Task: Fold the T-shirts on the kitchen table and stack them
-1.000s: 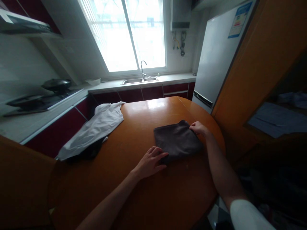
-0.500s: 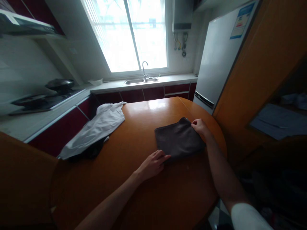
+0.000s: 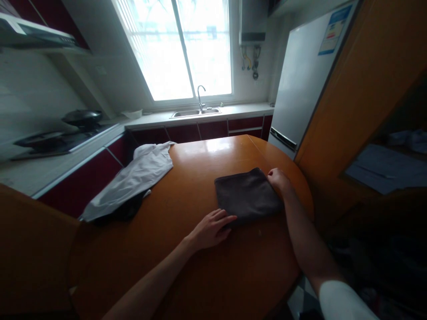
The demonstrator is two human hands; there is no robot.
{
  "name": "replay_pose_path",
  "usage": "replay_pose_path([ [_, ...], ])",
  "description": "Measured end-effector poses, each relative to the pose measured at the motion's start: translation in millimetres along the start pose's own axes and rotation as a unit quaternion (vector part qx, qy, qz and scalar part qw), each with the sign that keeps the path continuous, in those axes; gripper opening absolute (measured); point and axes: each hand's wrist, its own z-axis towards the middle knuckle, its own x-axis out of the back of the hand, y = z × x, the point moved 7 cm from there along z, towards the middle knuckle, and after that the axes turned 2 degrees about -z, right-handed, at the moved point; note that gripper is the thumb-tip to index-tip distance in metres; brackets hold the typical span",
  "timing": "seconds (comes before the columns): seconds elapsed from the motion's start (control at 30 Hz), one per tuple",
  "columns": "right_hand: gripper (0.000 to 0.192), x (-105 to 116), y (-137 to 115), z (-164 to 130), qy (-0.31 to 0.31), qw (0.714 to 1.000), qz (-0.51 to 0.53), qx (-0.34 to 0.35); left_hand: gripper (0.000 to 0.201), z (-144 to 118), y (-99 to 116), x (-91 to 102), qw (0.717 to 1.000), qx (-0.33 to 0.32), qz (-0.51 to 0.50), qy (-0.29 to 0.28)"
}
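A dark grey folded cloth (image 3: 248, 195), perhaps a garment, lies as a rough rectangle on the brown wooden table (image 3: 196, 171). At its near left corner rests my left hand (image 3: 213, 229), fingers loosely stretched and the index fingertip on the fabric's edge. Beside the far right edge is my right hand (image 3: 278, 178), its fingers curled and pressed together at the cloth's border. The exact grip of those fingertips is partly hidden. The cloth's far right corner lies nearly flat.
A white garment (image 3: 140, 175) hangs over the table's left edge, with a black cloth (image 3: 122, 211) under it. Behind the table are a sink (image 3: 195, 113) and counter. A fridge (image 3: 302, 80) stands at the right; pans (image 3: 82, 118) sit on the stove at the left.
The cloth's raised far right corner has come down and lies flatter. My right hand has shifted slightly nearer and to the right. My left hand has barely moved.
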Motion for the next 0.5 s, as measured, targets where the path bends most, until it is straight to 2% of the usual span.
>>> replay_pose_path([
  [0.07, 0.021, 4.1, -16.2, -6.1, 0.033, 0.999, -0.037, 0.014, 0.039, 3.6, -6.4, 11.8, 0.999, 0.027, -0.016, 0.042],
  [0.13, 0.033, 2.2, -43.8, -14.6, 0.062, 0.993, -0.065, 0.076, 0.037, 11.9, -20.1, 24.6, 0.993, 0.069, -0.015, 0.100],
  [0.2, 0.041, -8.4, -70.6, -24.2, 0.069, 0.983, -0.092, 0.147, 0.038, 27.3, -37.4, 33.0, 0.983, 0.111, 0.006, 0.143],
  [0.27, 0.046, -23.5, -84.0, -30.4, 0.058, 0.975, -0.119, 0.176, 0.039, 49.4, -54.6, 33.9, 0.976, 0.141, 0.035, 0.160],
  [0.33, 0.052, -38.1, -82.7, -31.3, 0.045, 0.972, -0.152, 0.171, 0.041, 73.1, -70.3, 27.0, 0.973, 0.161, 0.059, 0.152],
  [0.4, 0.057, -51.6, -69.5, -27.7, 0.016, 0.973, -0.180, 0.142, 0.042, 90.5, -84.1, 15.7, 0.971, 0.177, 0.077, 0.138],
  [0.5, 0.061, -68.9, -42.0, -20.2, -0.050, 0.975, -0.200, 0.085, 0.052, 95.8, -103.8, -7.4, 0.967, 0.213, 0.107, 0.085],
])
